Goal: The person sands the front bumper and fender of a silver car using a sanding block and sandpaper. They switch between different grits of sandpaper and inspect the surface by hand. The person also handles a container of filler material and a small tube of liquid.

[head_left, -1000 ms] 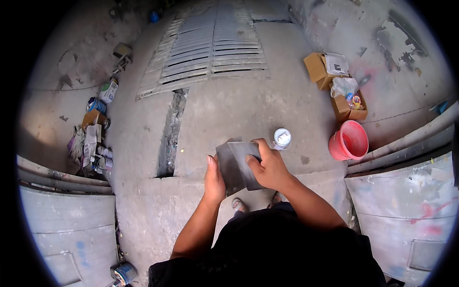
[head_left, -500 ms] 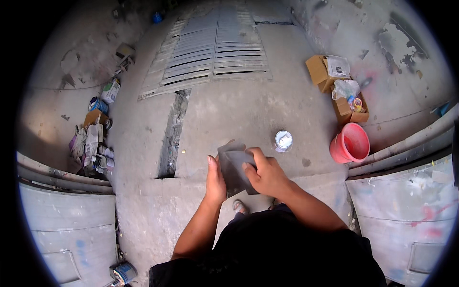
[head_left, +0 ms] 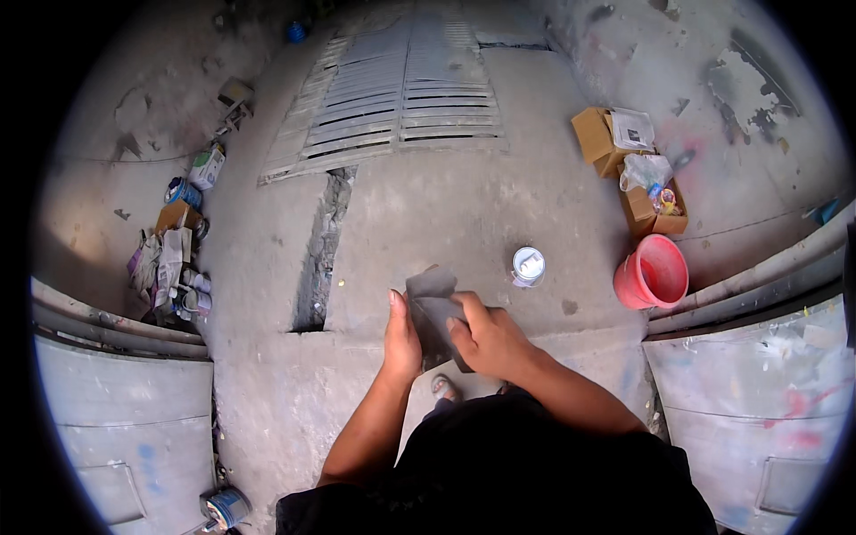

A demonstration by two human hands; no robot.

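A dark grey sheet (head_left: 434, 309), which looks like sandpaper, is held between my two hands at waist height, with a fold across its upper part. My left hand (head_left: 402, 341) grips its left edge, thumb pointing up along the side. From the right, my right hand (head_left: 493, 337) pinches the sheet's right side, thumb and forefinger near the fold. Part of the sheet is hidden behind the right hand. Below the hands, a sandalled foot (head_left: 444, 387) shows on the concrete floor.
A small white paint can (head_left: 528, 267) stands ahead to the right, with a red bucket (head_left: 652, 273) and cardboard boxes (head_left: 657, 214) along the right wall. Cans and papers (head_left: 171, 267) line the left wall. A rubble-filled trench (head_left: 323, 254) cuts the floor, near slatted metal panels (head_left: 401, 98).
The sheet looks narrower now, its top flap bent over more. My right hand has shifted slightly left and down along it. My left hand has stayed almost in place.
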